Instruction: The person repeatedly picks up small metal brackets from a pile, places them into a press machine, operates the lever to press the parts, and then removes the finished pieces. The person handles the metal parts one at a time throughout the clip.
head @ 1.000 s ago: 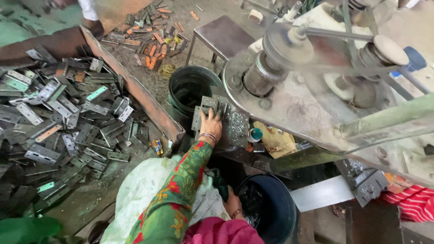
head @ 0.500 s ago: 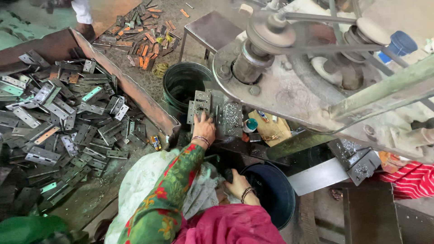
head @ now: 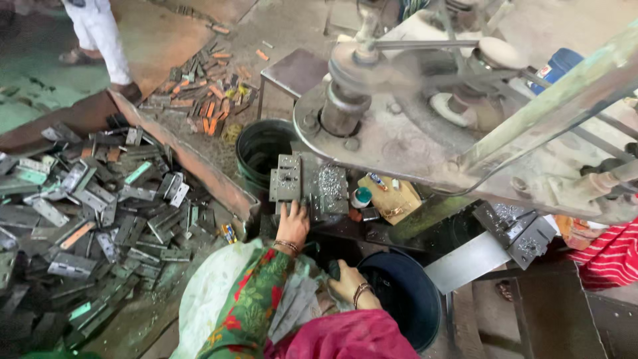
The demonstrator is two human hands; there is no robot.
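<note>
- left hand (head: 292, 225) reaches forward, fingers spread flat against the lower edge of a grey metal plate (head: 286, 178) on the press bed; touching it, not closed round it.
- right hand (head: 347, 282) low, near the lap, at the rim of a dark bucket (head: 405, 299); fingers curled on a small dark piece (head: 334, 269), what it is cannot be told.
- just right of the plate, a heap of small shiny bits (head: 331, 186).
- beside that, a yellowish cloth (head: 392, 199) and a small white and teal pot (head: 361, 197).
- press (head: 399, 126) fills the upper right: heavy grey round body, blurred arm across the top.
- second dark bucket (head: 262, 149) stands on the floor behind the plate.
- left of the person, a big pile of grey hinges (head: 86, 206) held in by a rusty metal edge (head: 193, 163).
- farther back, orange and brown scraps (head: 209, 100) scattered on a dirty concrete floor (head: 279, 33).
- small metal stool (head: 296, 70) near the press.
- another person's legs (head: 100, 40) in white trousers and sandals at upper left.
- white sack (head: 212, 292) lies by the person's knee.
- red striped cloth (head: 608, 256) at right edge.
</note>
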